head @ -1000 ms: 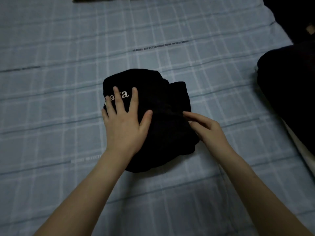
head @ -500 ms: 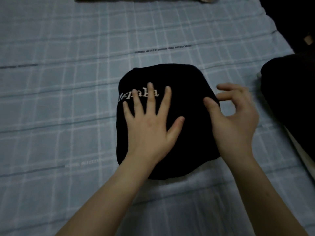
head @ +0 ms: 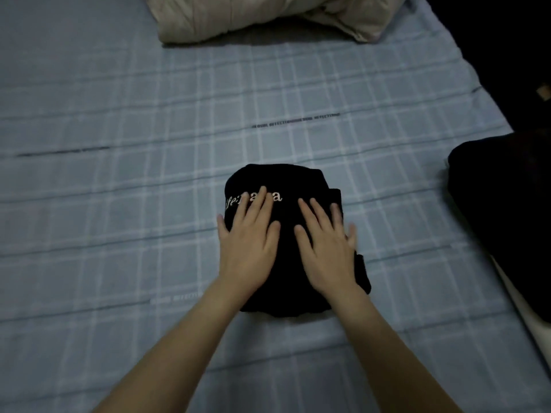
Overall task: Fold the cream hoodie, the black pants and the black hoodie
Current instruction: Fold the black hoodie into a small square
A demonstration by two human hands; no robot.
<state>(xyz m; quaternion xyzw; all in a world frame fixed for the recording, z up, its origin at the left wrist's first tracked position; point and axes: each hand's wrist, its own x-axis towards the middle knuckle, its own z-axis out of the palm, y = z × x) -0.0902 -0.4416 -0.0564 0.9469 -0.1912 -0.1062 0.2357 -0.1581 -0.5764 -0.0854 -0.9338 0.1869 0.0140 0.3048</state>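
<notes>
While left hand (head: 249, 244) lies flat, open | right hand (head: 326, 248) flat, open | folded black garment (head: 286, 186) beneath both

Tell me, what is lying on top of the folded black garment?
Both hands lie flat on the folded black garment: left hand partly covering its white lettering, right hand beside it. The covered letters cannot be read.

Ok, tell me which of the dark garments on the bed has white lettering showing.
The folded black bundle in the middle, under both the left hand and right hand. White letters run across its top; the dark heap at the right edge shows none.
</notes>
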